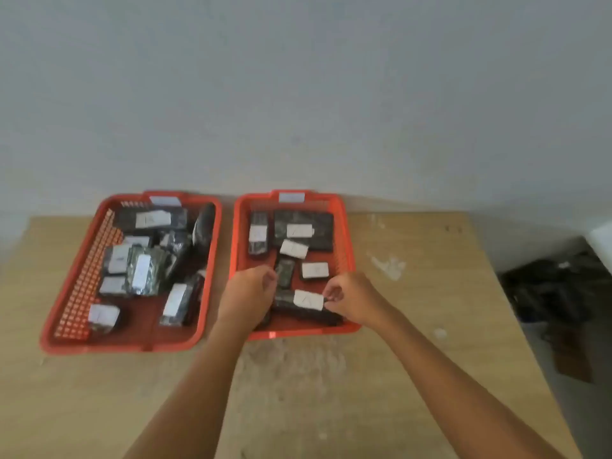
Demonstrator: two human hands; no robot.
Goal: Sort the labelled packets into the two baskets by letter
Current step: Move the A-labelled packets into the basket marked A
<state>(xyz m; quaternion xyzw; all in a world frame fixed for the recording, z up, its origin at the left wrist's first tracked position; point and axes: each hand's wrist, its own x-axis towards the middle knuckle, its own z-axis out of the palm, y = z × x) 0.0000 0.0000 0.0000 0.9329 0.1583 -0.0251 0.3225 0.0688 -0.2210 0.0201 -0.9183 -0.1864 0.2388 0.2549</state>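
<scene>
Grey wall behind tan wooden table [414, 376]; no loose packets on it, so sorting looks nearly done. Left red plastic basket [66, 326] & right red plastic basket [344, 236] both hold packets. Left hand [246, 293] curled, grip unclear. Right hand [347, 298] pinches dark white-labelled packet [308, 301] at right basket's near edge.

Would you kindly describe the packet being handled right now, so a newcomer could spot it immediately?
Two orange baskets sit on the wooden table; take the right basket. At its near end lies a long dark packet with a white label. Unlike its neighbours, it has the right hand pinching its label end, and the left hand is at its other end.
</scene>
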